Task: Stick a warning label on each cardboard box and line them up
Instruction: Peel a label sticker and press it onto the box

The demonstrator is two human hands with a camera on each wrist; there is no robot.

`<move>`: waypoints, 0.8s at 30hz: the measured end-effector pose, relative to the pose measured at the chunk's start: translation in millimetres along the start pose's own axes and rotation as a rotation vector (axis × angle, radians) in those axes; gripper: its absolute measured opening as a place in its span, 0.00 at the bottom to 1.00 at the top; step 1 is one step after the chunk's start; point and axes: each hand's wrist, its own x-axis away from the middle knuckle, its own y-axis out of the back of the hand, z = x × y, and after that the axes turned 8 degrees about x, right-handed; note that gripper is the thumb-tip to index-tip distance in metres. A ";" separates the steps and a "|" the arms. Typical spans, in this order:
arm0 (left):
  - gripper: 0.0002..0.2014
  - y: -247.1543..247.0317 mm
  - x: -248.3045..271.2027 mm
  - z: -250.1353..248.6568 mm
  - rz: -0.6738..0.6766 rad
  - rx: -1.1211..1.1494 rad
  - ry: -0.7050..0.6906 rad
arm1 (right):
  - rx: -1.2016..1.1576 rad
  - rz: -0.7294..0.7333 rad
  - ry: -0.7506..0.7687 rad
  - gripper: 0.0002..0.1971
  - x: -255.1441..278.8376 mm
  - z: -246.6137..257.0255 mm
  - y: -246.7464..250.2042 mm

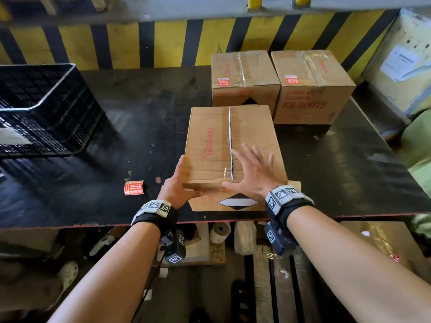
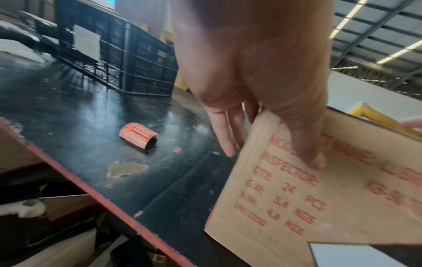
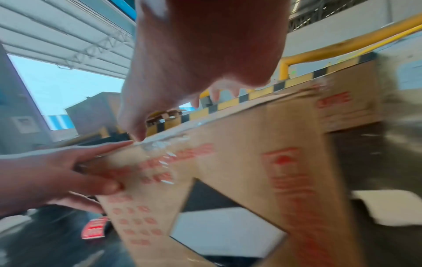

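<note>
A cardboard box marked Glodway lies near the table's front edge, a tape seam down its top. No red label shows on it. My left hand is at its near left corner, straight fingers along the left side and the thumb pressed on the printed front face. My right hand lies flat on the top with fingers spread. A roll of red warning labels sits on the table left of the box. Two boxes stand side by side behind, each bearing a red label.
A black plastic crate takes up the table's left side. The dark table has paper scraps on it, and its red front edge runs just below the near box. A wrapped pallet stands at the right.
</note>
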 end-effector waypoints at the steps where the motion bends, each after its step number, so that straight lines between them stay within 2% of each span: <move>1: 0.58 2.7 -3.7 7.3 0.009 -0.029 0.009 | -0.023 0.023 0.034 0.56 -9.0 15.6 -0.3; 3: 0.53 10.9 -11.4 28.0 0.032 -0.075 0.044 | -0.045 0.053 0.071 0.53 -24.3 48.9 -4.4; 5: 0.45 23.4 -16.8 54.8 0.005 -0.112 0.086 | -0.041 0.109 0.081 0.50 -35.4 80.1 -12.2; 8: 0.27 52.3 -21.1 85.4 -0.154 -0.201 0.105 | -0.044 0.123 0.054 0.45 -52.8 108.7 -22.7; 10: 0.21 72.7 -26.9 100.7 -0.225 -0.302 0.147 | -0.056 0.097 0.019 0.44 -61.9 114.3 -27.9; 14: 0.19 98.1 -54.7 128.4 -0.198 -0.456 0.180 | -0.072 0.059 -0.017 0.43 -66.8 113.8 -38.4; 20: 0.29 96.6 -94.3 164.6 -0.153 -0.593 0.168 | -0.095 -0.018 -0.041 0.42 -67.3 113.8 -44.1; 24: 0.15 90.2 -103.4 176.2 -0.122 -0.664 0.147 | -0.088 -0.049 -0.046 0.41 -68.2 113.1 -49.5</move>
